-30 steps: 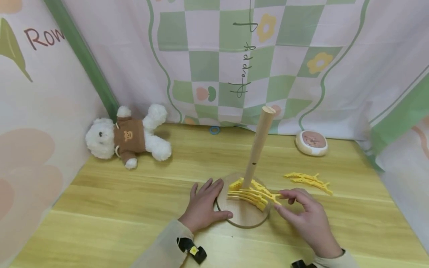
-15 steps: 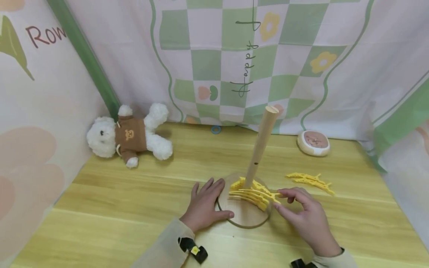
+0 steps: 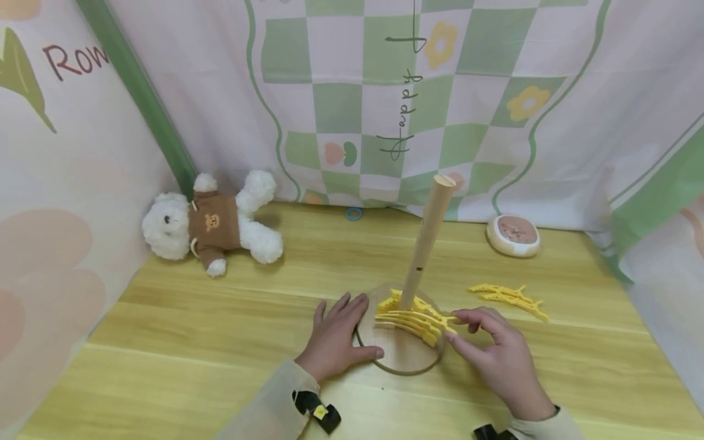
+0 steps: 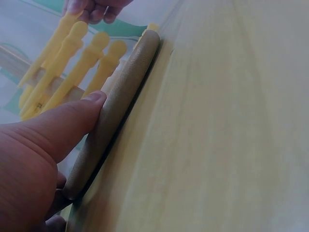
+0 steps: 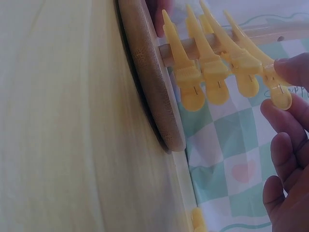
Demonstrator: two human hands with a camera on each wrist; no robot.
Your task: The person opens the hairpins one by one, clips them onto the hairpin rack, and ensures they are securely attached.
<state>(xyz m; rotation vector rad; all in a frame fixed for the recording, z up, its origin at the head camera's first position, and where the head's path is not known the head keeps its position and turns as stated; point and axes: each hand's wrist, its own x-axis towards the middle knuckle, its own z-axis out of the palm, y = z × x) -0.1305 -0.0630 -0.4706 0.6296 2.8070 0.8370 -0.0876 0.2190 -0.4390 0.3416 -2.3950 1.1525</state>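
Note:
A round wooden base (image 3: 404, 360) bears an upright wooden post (image 3: 426, 238). Around the post's foot lie several yellow alligator hair clips (image 3: 415, 327), crossed over one another in a stack. My left hand (image 3: 335, 339) rests on the base's left side with fingers spread, and its thumb lies over the front rim in the left wrist view. At the stack's right side, my right hand (image 3: 503, 357) pinches the end of the top hair clip (image 5: 280, 99) between thumb and forefinger; its long tapered end reaches toward the post.
Two more yellow hair clips (image 3: 508, 299) lie on the table beyond the right hand. Farther back are a pink and white rounded device (image 3: 514, 235), a small blue ring (image 3: 354, 214) and a white plush toy (image 3: 214, 223) in a brown top. A patterned curtain (image 3: 335, 110) hangs behind.
My right hand has shifted slightly left with the pinched clip, closer to the post. The left hand, the base and the loose clips stay where they were.

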